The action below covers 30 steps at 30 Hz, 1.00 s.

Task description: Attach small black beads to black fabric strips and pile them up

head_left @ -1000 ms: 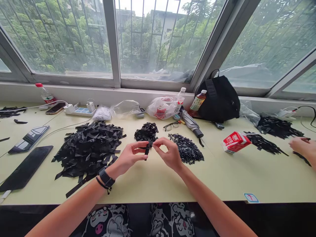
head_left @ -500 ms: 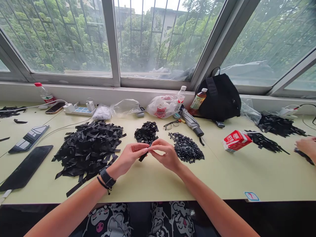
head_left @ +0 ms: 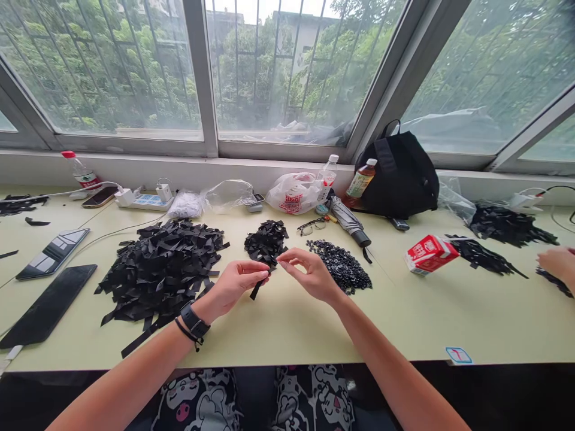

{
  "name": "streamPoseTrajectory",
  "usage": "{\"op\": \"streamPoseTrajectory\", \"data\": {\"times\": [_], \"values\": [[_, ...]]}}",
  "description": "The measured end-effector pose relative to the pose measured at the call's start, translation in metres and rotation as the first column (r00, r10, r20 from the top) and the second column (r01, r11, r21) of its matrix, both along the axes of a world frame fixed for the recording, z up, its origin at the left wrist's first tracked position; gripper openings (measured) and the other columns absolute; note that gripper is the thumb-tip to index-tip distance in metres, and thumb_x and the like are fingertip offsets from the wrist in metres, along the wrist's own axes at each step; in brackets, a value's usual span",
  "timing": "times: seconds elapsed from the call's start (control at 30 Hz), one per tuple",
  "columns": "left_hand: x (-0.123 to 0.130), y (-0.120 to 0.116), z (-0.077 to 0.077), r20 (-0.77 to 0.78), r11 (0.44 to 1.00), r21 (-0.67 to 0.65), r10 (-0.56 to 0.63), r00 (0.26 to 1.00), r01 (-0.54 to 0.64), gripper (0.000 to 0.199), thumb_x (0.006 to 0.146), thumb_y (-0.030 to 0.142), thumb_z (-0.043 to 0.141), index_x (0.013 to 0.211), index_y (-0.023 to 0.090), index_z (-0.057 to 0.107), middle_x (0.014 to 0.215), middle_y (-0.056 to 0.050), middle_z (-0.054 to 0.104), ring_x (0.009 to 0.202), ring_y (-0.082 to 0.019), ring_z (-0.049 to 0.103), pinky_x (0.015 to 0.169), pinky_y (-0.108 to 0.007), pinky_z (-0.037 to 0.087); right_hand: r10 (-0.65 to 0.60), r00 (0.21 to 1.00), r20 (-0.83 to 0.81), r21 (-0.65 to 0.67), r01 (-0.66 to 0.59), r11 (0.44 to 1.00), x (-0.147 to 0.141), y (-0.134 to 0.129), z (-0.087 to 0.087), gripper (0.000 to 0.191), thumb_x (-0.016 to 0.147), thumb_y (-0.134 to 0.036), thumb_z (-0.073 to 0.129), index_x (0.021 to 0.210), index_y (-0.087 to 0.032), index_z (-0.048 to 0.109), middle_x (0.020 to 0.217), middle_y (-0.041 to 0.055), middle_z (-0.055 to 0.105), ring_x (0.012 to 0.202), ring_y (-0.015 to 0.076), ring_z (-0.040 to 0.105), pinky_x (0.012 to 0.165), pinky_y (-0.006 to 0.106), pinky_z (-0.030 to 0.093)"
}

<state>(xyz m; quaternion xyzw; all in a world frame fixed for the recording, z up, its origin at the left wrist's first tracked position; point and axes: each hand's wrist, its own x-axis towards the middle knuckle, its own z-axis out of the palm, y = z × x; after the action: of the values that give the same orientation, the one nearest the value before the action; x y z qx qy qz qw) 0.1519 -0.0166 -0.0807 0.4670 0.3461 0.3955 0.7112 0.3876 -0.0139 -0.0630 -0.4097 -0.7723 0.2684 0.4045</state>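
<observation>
Black strip (head_left: 256,291), pinched by left hand (head_left: 235,283), is angled toward seven o'clock; right hand (head_left: 312,275), at two o'clock, cannot be read as open or closed.

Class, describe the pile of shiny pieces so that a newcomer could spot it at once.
Start at the black backpack by the window, then find the folded umbrella to its left. Nearer you, just beyond the right hand, lies the pile of shiny pieces. Its tiny glossy bits set it apart from the large heap and small heap, both flat strips.

1 black wristwatch (head_left: 194,319), patterned black-and-white trousers (head_left: 197,400)
</observation>
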Motion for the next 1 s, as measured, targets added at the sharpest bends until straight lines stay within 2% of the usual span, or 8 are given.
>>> {"op": "streamPoseTrajectory", "data": {"times": [0.07, 0.13, 0.2, 0.3, 0.5, 0.67, 0.83, 1.0], "values": [[0.0, 0.001, -0.003, -0.02, 1.0, -0.014, 0.023, 1.0, -0.023, 0.033, 0.074, 0.035, 0.089, 0.1, 0.015, 0.081, 0.09, -0.009, 0.078, 0.084, -0.017, 0.068, 0.084, -0.03, 0.05, -0.219, 0.965, 0.143, 0.134, 0.201, 0.97, 0.021, 0.009, -0.002, 0.016, 0.098, -0.029, 0.059, 0.099, -0.023, 0.073, 0.098, 0.0072, 0.074, 0.09, 0.0235, 0.066, 0.075, 0.035, 0.052], [0.0, 0.001, -0.005, -0.036, 0.999, -0.014, 0.049, 0.998, -0.049, 0.034, 0.074, 0.034, 0.089, 0.102, 0.016, 0.08, 0.09, -0.009, 0.078, 0.085, -0.018, 0.07, 0.085, -0.03, 0.051, -0.46, 0.843, 0.279, 0.297, 0.379, 0.876, 0.045, 0.018, -0.005, 0.015, 0.094, -0.023, 0.058, 0.091, -0.022, 0.072, 0.095, 0.0081, 0.073, 0.097, 0.0274, 0.064, 0.081, 0.038, 0.049], [0.0, 0.001, -0.007, -0.041, 0.997, -0.008, 0.071, 0.997, -0.071, 0.036, 0.074, 0.033, 0.09, 0.103, 0.016, 0.08, 0.09, -0.008, 0.077, 0.086, -0.019, 0.071, 0.087, -0.031, 0.051, -0.543, 0.751, 0.376, 0.322, 0.444, 0.836, 0.066, 0.026, -0.01, 0.014, 0.092, -0.021, 0.057, 0.089, -0.022, 0.071, 0.093, 0.0073, 0.073, 0.095, 0.0269, 0.064, 0.08, 0.036, 0.047], [0.0, 0.001, -0.006, -0.032, 0.996, -0.004, 0.088, 0.996, -0.089, 0.035, 0.074, 0.033, 0.09, 0.102, 0.016, 0.079, 0.09, -0.007, 0.076, 0.086, -0.019, 0.071, 0.089, -0.033, 0.051, -0.552, 0.681, 0.482, 0.275, 0.48, 0.833, 0.085, 0.032, -0.016, 0.015, 0.091, -0.022, 0.057, 0.089, -0.022, 0.071, 0.095, 0.0065, 0.073, 0.093, 0.0251, 0.064, 0.075, 0.032, 0.044], [-0.002, 0.001, -0.002, -0.006, 0.997, -0.018, 0.076, 0.997, -0.076, 0.036, 0.072, 0.033, 0.091, 0.102, 0.016, 0.078, 0.094, -0.006, 0.073, 0.088, -0.016, 0.067, 0.085, -0.029, 0.05, -0.5, 0.665, 0.554, 0.25, 0.44, 0.863, 0.082, 0.034, -0.02, 0.016, 0.091, -0.02, 0.055, 0.093, -0.023, 0.071, 0.097, 0.0053, 0.073, 0.097, 0.0235, 0.063, 0.077, 0.03, 0.042], [-0.003, 0.001, -0.002, 0.097, 0.997, -0.043, 0.063, 0.993, -0.059, 0.037, 0.07, 0.025, 0.093, 0.103, 0.018, 0.078, 0.099, -0.005, 0.072, 0.09, -0.013, 0.064, 0.085, -0.025, 0.048, -0.569, 0.585, 0.578, 0.258, 0.531, 0.807, 0.083, 0.034, -0.02, 0.014, 0.089, -0.02, 0.057, 0.082, -0.022, 0.069, 0.091, 0.0059, 0.072, 0.092, 0.0233, 0.063, 0.071, 0.03, 0.038], [-0.003, -0.001, 0.0, 0.2, 0.994, -0.11, 0.01, 0.98, 0.012, 0.036, 0.072, 0.018, 0.091, 0.105, 0.018, 0.077, 0.097, -0.003, 0.071, 0.085, -0.01, 0.065, 0.079, -0.022, 0.048, -0.551, 0.576, 0.604, 0.175, 0.578, 0.797, 0.084, 0.036, -0.022, 0.012, 0.087, -0.024, 0.061, 0.081, -0.022, 0.071, 0.089, 0.0057, 0.072, 0.087, 0.0224, 0.063, 0.066, 0.03, 0.036], [-0.006, -0.003, 0.005, 0.271, 0.985, -0.152, -0.035, 0.962, 0.078, 0.036, 0.073, 0.013, 0.09, 0.106, 0.019, 0.077, 0.092, -0.003, 0.072, 0.088, -0.014, 0.07, 0.082, -0.024, 0.05, -0.544, 0.576, 0.609, 0.153, 0.588, 0.794, 0.08, 0.035, -0.022, 0.012, 0.088, -0.024, 0.06, 0.08, -0.022, 0.07, 0.087, 0.005, 0.072, 0.085, 0.0213, 0.063, 0.064, 0.029, 0.036]]}}
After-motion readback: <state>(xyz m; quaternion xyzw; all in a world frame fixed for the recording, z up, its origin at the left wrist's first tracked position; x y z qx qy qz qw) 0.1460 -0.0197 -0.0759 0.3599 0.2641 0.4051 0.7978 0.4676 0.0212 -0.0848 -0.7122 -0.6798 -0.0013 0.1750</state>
